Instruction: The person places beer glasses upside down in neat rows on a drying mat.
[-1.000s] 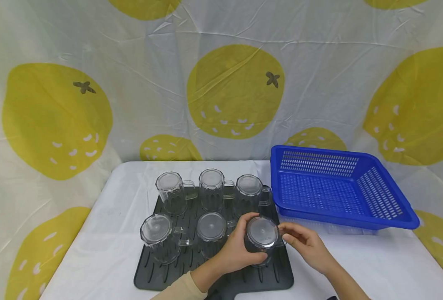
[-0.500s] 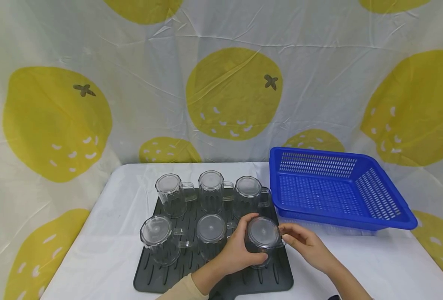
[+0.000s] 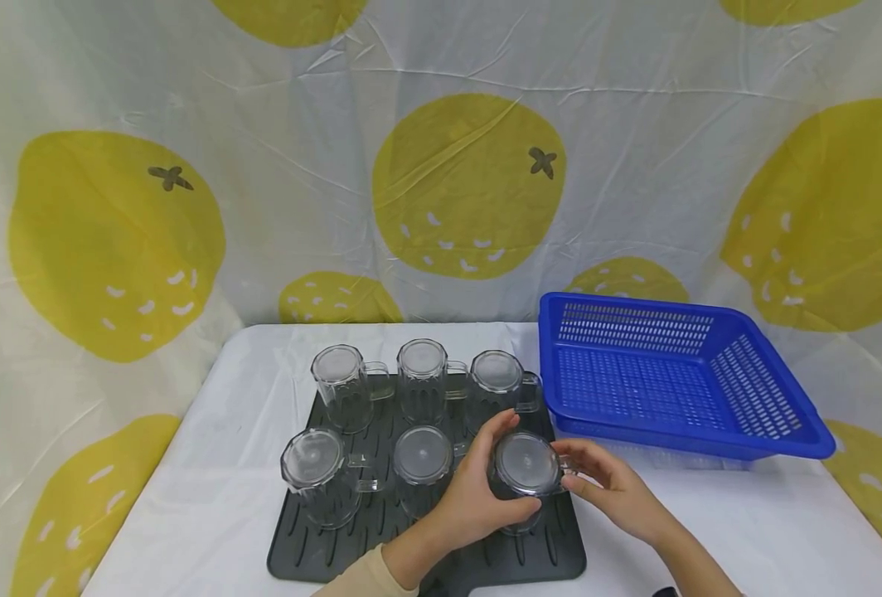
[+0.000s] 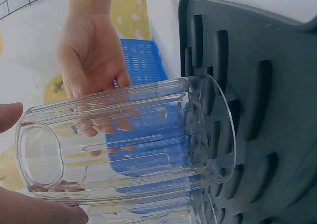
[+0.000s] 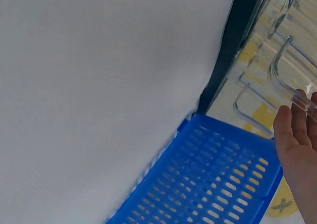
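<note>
A clear glass mug (image 3: 526,466) stands upside down at the front right of the dark ridged drying mat (image 3: 292,551). My left hand (image 3: 472,496) curves round its left side, thumb and fingers spread loosely apart. In the left wrist view, the mug's rim meets the mat, and left fingertips (image 4: 10,116) are right at its base end. My right hand (image 3: 622,491) is on the other side, fingers extended beside the mug's handle (image 5: 280,70), thumb below it. Through the glass, the right hand (image 4: 94,50) shows a slack, half-turned palm.
Several more upturned glass mugs share the mat: a back row with a left mug (image 3: 340,385), and a front row with a middle mug (image 3: 422,456) close to my left hand. A blue plastic basket (image 3: 657,431) sits behind my right hand on the white-covered table (image 3: 180,522).
My left index finger has lifted and spread away from the mug. My right fingers have loosened slightly at the handle. The mug stays about where it was on the mat.
</note>
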### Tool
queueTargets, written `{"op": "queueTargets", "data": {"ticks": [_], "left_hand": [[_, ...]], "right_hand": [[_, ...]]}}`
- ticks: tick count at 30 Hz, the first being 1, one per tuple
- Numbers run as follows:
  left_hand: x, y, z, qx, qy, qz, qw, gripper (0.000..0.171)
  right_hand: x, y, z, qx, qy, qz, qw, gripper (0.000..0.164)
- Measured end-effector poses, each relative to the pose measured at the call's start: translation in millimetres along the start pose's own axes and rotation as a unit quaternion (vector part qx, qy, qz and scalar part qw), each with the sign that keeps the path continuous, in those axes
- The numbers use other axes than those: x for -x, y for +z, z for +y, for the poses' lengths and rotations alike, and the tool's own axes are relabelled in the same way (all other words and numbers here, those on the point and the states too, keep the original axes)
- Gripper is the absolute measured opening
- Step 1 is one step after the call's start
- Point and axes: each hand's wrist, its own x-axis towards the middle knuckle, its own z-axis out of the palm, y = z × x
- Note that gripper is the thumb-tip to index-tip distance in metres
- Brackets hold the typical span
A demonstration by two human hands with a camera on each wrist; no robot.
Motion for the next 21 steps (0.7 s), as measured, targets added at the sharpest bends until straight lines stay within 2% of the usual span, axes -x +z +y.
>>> {"op": "queueTargets", "data": {"ticks": [7,12,16,19,21], "left_hand": [[1.0,-1.8,9.4,-0.024,0.009,0.0,0.9997,0.089],[1.8,-8.2,23.5,-0.003,0.005,0.0,1.0,0.089],[4.5,-16.6,36.8,0.011,0.006,0.0,0.9999,0.089],[6.3,-26.3,47.0,-0.021,0.026,0.011,0.9994,0.088],[7.6,-34.6,53.4,-0.076,0.052,0.023,0.9955,0.088]], "right_hand": [[-1.7,-5.7,-5.4,0.003,-0.059,0.006,0.998,0.041],[-4.1,-13.6,-11.0,0.001,-0.088,0.011,0.996,0.044],[-3.3,-19.8,-19.7,0.011,-0.096,0.026,0.995,0.043],[-2.3,-24.2,-25.7,0.019,-0.113,0.042,0.993,0.043],[-2.3,-26.4,-29.7,0.03,-0.127,0.053,0.99,0.045]]}}
